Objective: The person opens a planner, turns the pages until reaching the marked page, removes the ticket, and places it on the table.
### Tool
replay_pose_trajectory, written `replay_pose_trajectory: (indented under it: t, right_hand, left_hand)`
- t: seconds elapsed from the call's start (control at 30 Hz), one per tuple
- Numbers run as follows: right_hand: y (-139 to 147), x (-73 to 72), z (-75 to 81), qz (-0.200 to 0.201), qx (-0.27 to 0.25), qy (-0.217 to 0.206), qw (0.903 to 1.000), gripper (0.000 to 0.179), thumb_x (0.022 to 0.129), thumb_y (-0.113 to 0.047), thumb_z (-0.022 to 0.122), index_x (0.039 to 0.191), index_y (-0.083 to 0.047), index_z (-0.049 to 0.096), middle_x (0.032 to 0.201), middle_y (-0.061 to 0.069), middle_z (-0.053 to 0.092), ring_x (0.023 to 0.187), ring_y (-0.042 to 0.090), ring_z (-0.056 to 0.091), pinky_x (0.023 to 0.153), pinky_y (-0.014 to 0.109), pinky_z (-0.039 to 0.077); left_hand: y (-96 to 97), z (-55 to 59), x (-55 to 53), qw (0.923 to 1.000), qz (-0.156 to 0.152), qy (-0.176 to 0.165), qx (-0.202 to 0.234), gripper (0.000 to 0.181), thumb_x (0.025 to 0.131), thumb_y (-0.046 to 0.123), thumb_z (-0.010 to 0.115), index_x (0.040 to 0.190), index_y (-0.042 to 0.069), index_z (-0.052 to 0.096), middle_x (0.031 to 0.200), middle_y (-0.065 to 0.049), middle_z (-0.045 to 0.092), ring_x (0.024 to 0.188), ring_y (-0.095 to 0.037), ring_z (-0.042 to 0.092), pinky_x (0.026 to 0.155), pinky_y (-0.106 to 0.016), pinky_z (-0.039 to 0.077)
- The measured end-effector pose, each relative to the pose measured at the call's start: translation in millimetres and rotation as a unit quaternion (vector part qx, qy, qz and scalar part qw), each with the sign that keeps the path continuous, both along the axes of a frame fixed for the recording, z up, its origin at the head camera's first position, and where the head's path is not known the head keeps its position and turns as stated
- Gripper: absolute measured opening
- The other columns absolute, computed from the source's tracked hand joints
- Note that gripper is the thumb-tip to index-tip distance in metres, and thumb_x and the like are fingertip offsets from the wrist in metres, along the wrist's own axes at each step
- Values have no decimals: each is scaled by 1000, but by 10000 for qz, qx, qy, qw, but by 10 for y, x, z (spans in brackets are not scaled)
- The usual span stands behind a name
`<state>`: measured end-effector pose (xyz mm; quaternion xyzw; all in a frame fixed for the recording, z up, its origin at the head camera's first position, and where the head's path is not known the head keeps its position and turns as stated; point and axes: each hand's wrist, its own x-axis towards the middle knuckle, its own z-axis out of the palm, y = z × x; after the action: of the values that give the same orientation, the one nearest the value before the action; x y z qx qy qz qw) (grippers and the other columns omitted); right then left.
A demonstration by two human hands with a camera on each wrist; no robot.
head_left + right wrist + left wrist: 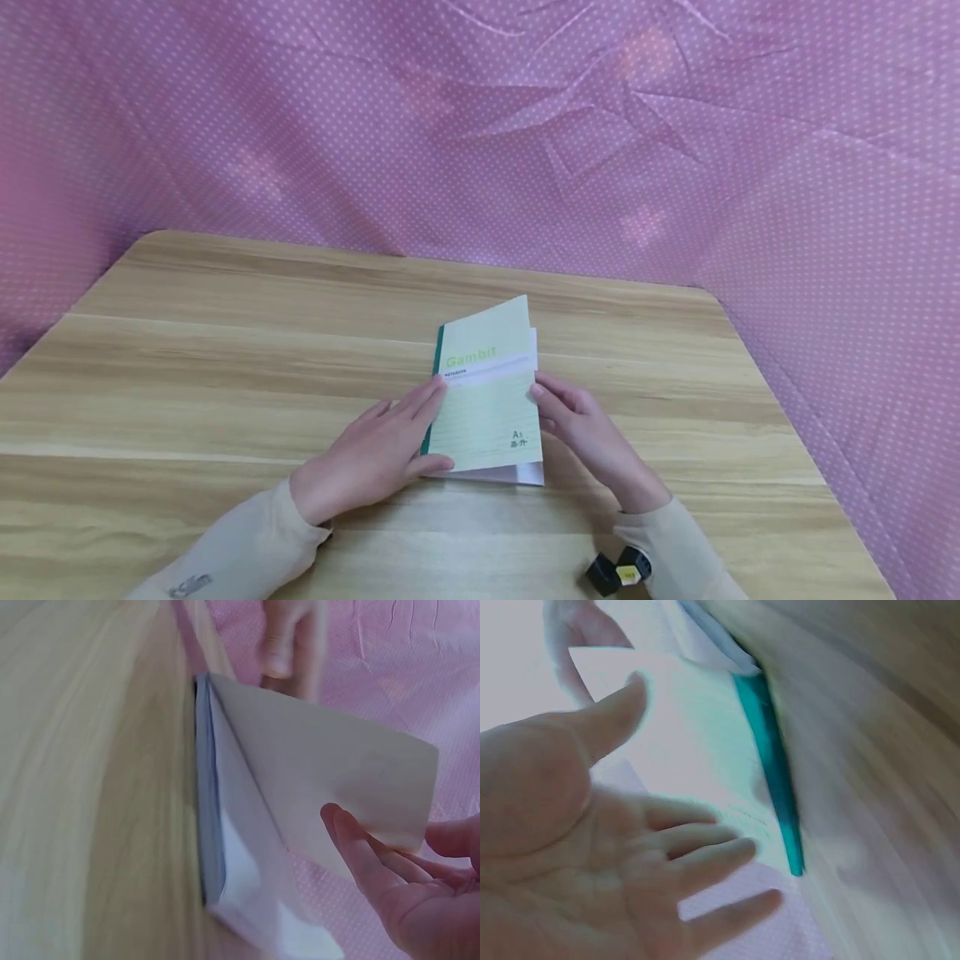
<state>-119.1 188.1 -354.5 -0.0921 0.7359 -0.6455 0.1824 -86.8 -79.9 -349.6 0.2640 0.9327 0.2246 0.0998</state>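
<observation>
A pale green notebook (487, 417) with a dark green spine (769, 765) lies on the table, its front cover raised at the right side. White pages (240, 855) show beneath the lifted cover (337, 757). My right hand (588, 433) pinches the cover's free edge, thumb on the front and fingers (367, 855) on the inner side. At the spine side, my left hand (375, 458) rests with fairly straight fingers, the thumb near the lower left corner. In the left wrist view the left palm (562, 847) faces the notebook, fingers spread.
The wood-grain table (225, 367) has rounded far corners. Pink dotted fabric (480, 150) hangs behind it and along both sides. A small black device with a yellow label (627, 574) sits at the right wrist.
</observation>
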Motion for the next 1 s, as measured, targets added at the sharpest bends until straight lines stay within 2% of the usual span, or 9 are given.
replay_pose_trajectory:
  t: [0.1, 0.23, 0.5, 0.6, 0.7, 0.8, 0.87, 0.93, 1.0]
  right_hand:
    - [-79, 16, 61, -17, -63, 138, 9999, 48, 106, -27, 46, 145, 1, 43, 135, 18, 57, 122, 28, 57, 99, 37, 48]
    - [-197, 24, 120, 111, -179, 416, 9989, 52, 106, -29, 45, 146, 4, 41, 139, 20, 53, 122, 32, 57, 98, 37, 49]
    - [-429, 21, 163, 721, -346, 886, 9928, 48, 107, -23, 43, 147, 2, 39, 145, 18, 47, 118, 31, 59, 98, 37, 49]
    - [-505, 34, 172, 952, -382, 1036, 9893, 47, 106, -20, 44, 148, 1, 39, 147, 15, 47, 119, 30, 59, 99, 37, 48]
    - [-562, 47, 174, 1198, -372, 1192, 9849, 46, 106, -15, 44, 148, 3, 37, 148, 16, 44, 122, 30, 57, 99, 37, 48]
    - [-590, 56, 170, 1344, -143, 1378, 9812, 46, 105, -12, 46, 147, 3, 38, 148, 15, 46, 124, 27, 56, 101, 36, 46]
    - [-588, 59, 160, 1419, 219, 1539, 9776, 46, 104, -13, 48, 148, 0, 40, 148, 11, 46, 125, 24, 55, 103, 35, 44]
    - [-563, 68, 140, 1518, 720, 1785, 9695, 46, 104, -14, 50, 147, -1, 41, 147, 11, 48, 125, 25, 56, 105, 36, 43]
    - [-524, 75, 115, 1605, 1266, 2099, 9561, 47, 103, -15, 52, 146, 0, 42, 146, 13, 48, 126, 27, 55, 105, 37, 42]
  left_hand:
    - [67, 23, 26, 9975, -131, 424, 541, 89, 94, 46, 62, 155, -1, 18, 162, -14, 15, 145, -30, 23, 113, -55, 25]
    - [140, 58, 64, 9896, -201, 991, 1024, 94, 93, 47, 64, 156, 3, 12, 163, -10, 10, 145, -26, 23, 114, -51, 26]
    - [160, 168, 108, 9805, -134, 1534, 1220, 92, 95, 50, 58, 158, 13, 3, 165, 0, 2, 147, -20, 18, 114, -46, 27]
    - [157, 195, 107, 9730, -115, 1869, 1348, 88, 97, 41, 61, 159, 13, 4, 165, 2, 2, 147, -18, 18, 113, -46, 30]
    - [156, 219, 109, 9660, -55, 2154, 1432, 80, 97, 25, 61, 159, 13, 10, 165, 2, 8, 145, -18, 24, 110, -45, 35]
    - [141, 260, 121, 9616, 25, 2383, 1364, 73, 95, 12, 57, 157, 12, 20, 164, 1, 15, 143, -20, 31, 104, -45, 43]
    - [120, 303, 134, 9599, 103, 2538, 1187, 67, 93, 8, 56, 155, 9, 29, 162, -1, 20, 143, -21, 32, 103, -45, 44]
    - [85, 358, 148, 9593, 199, 2682, 856, 64, 90, 5, 56, 151, 6, 37, 161, -4, 24, 144, -22, 30, 106, -46, 41]
    - [36, 416, 166, 9576, 348, 2832, 395, 59, 88, 5, 58, 146, 3, 44, 159, -7, 29, 145, -24, 28, 111, -47, 34]
